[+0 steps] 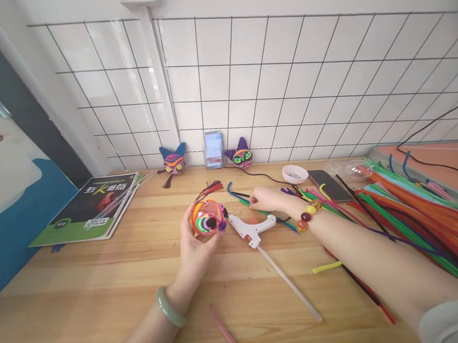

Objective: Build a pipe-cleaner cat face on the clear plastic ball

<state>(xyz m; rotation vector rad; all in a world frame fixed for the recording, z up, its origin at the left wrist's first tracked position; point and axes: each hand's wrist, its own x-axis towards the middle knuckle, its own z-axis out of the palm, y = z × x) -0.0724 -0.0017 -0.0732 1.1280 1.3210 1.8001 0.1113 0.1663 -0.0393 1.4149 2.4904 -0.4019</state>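
My left hand (194, 245) holds a round, many-coloured pipe-cleaner figure (206, 217) with a red tassel above the wooden table (101, 296). My right hand (264, 199) reaches over the table just beyond a white glue gun (252, 228), fingers down on some pipe cleaners; whether it grips one I cannot tell. A clear glue stick (289, 283) sticks out of the gun's back toward me. A jade bangle is on my left wrist, a beaded bracelet on my right.
A big heap of coloured pipe cleaners (436, 220) fills the right side. Two finished cat-like figures (174, 161) (241, 155) lean on the tiled wall. A magazine (91, 208) lies at left, a small white dish (294, 173) and a phone (329, 184) beyond my right hand.
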